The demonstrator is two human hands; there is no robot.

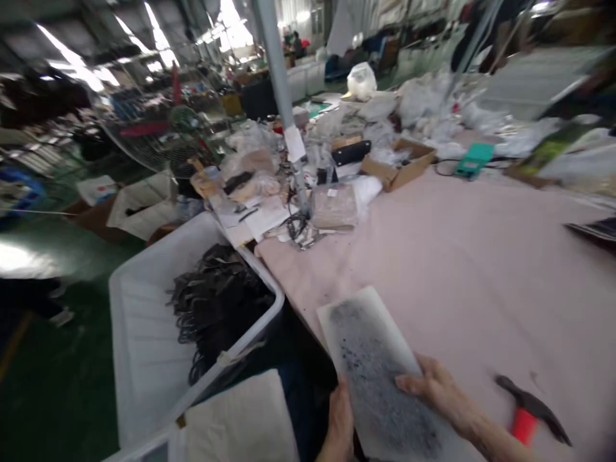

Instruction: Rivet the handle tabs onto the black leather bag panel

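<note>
A pale rectangular board [370, 359], its face smudged dark grey and speckled with black marks, is held between my two hands at the table's near left edge. My left hand [339, 417] grips its left side, with much of the fingers hidden behind it. On the right side my right hand [440, 388] has its thumb laid across the face and its other fingers around the edge. A hammer [529, 407] with a black head and red handle lies on the pink-covered table [462, 276], right of my right hand.
Left of the table stands a white plastic bin [144, 346] holding a heap of dark strap-like pieces [216, 301]. A cream cloth-like piece [245, 423] sits in front. A metal post [279, 70], an open cardboard box [402, 167], a teal device [475, 159] and plastic bags line the far side.
</note>
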